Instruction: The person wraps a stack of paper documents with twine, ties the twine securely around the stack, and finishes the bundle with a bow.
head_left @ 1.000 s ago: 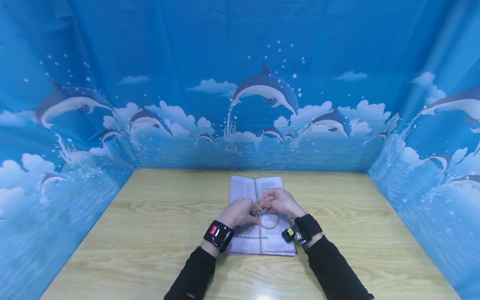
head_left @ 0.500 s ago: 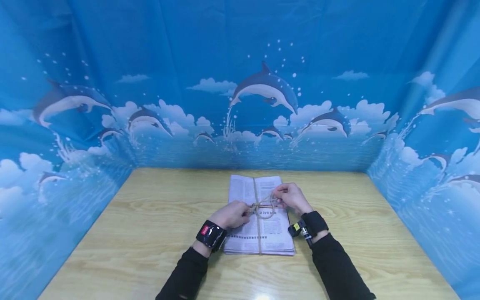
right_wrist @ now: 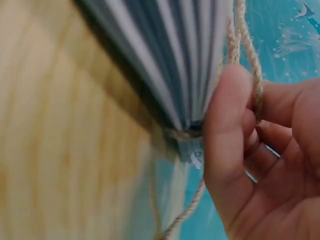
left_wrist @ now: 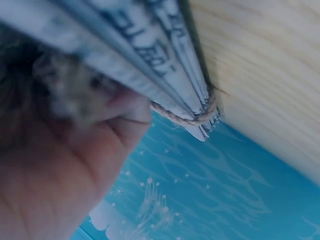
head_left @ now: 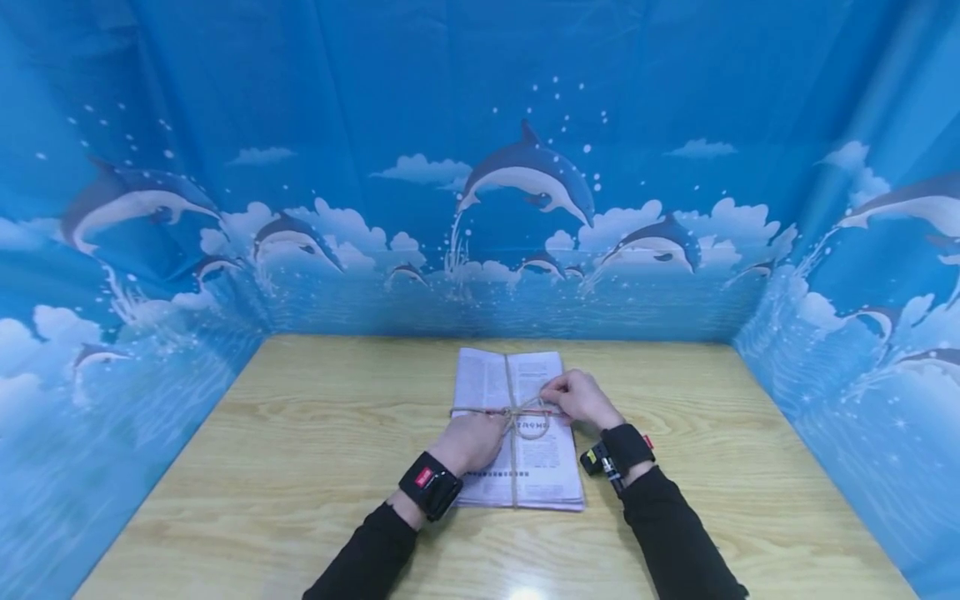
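A stack of folded newspapers (head_left: 551, 483) lies on the table, bound crosswise with brown twine (head_left: 514, 475). A knot with a loop sits near the middle of its top. My left hand (head_left: 471, 442) reaches over the left side of the stack and pinches twine at the knot; its fingertips are partly hidden, and the fuzzy twine beside the thumb is blurred in the left wrist view. At the stack's right edge, my right hand (head_left: 588, 400) pinches a twine strand (right_wrist: 256, 75) between thumb and index finger, drawn out from the knot. Another length hangs below that hand.
The wood-grain table (head_left: 315, 450) extends around the stack on all sides. A blue curtain (head_left: 360, 167) printed with dolphins encloses the back and both sides. Black bands with small devices (head_left: 431, 483) are strapped around both wrists.
My right hand has moved right, away from the knot, with twine stretched from it. My left hand first drew back left, then returned to the knot. The stack has shifted slightly left.
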`<control>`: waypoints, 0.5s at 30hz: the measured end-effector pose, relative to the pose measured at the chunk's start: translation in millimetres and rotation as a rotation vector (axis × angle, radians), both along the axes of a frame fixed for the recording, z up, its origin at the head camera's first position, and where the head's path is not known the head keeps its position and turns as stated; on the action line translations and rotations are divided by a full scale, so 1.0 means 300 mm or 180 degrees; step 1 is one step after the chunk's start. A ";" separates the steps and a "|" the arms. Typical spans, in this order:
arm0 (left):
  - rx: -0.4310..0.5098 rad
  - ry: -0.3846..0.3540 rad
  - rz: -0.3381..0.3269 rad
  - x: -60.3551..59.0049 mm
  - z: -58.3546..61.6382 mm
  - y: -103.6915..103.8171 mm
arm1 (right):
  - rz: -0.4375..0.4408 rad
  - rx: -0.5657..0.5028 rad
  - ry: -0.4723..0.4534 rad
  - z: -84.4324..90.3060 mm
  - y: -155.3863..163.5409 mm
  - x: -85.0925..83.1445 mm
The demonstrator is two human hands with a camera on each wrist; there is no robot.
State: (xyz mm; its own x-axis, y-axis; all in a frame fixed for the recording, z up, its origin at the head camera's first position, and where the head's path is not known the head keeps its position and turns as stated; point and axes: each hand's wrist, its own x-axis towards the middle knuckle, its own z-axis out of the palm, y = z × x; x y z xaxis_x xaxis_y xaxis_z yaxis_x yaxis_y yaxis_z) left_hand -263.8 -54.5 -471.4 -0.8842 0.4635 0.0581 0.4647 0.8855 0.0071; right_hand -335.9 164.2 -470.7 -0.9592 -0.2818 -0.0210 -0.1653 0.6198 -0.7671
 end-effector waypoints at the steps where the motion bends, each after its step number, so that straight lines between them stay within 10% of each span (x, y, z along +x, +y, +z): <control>1: 0.0005 0.0005 -0.0011 0.001 -0.001 -0.003 | -0.0065 -0.0069 -0.0082 -0.005 -0.001 -0.001; 15: 0.0225 0.0117 -0.0558 0.004 -0.027 -0.069 | -0.0335 -0.1073 -0.0885 -0.051 0.024 -0.016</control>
